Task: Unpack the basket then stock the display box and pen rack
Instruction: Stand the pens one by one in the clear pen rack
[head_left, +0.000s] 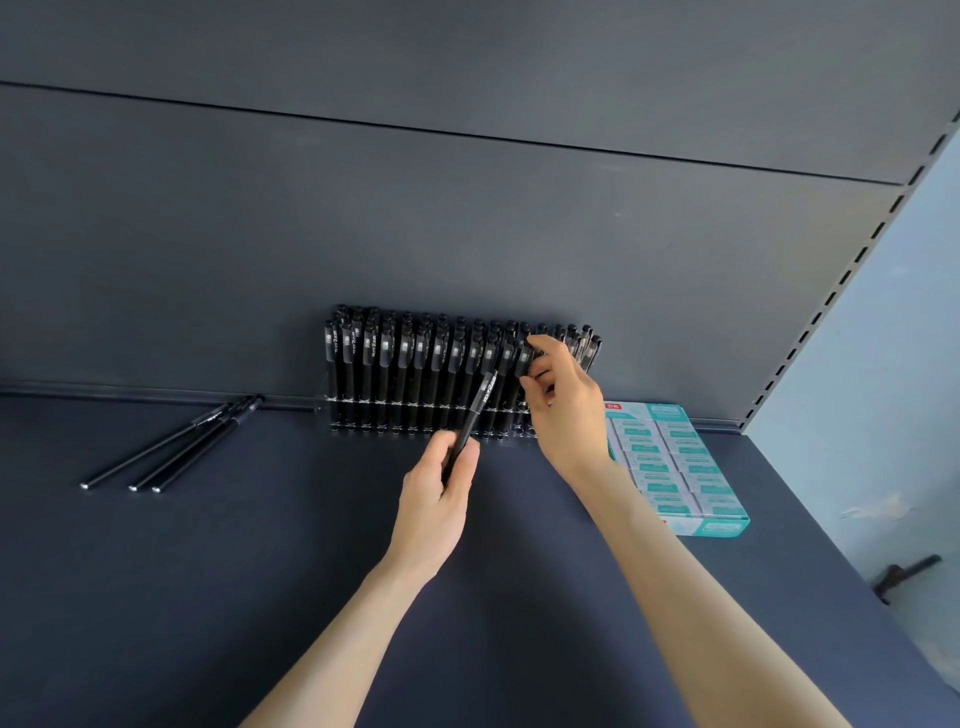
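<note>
Crowding looks like the main hazard: the pen rack is packed almost full with upright black pens, so forcing one more into its right part could knock neighbours loose or shove the rack askew. The right hand pinches the cap of a pen standing in the rack's right part, and a careless tug might drag adjoining pens out. The left hand grips a spare pen by its lower barrel just in front of the rack; a slack hold could drop it. Behind the rack rises a dark back panel, the dark shelf spreads before it, and a pale blue wall stands well to its right. The display box, filled with teal-and-white packets, lies just right of the rack; three loose pens lie well to its left. No basket shows.
</note>
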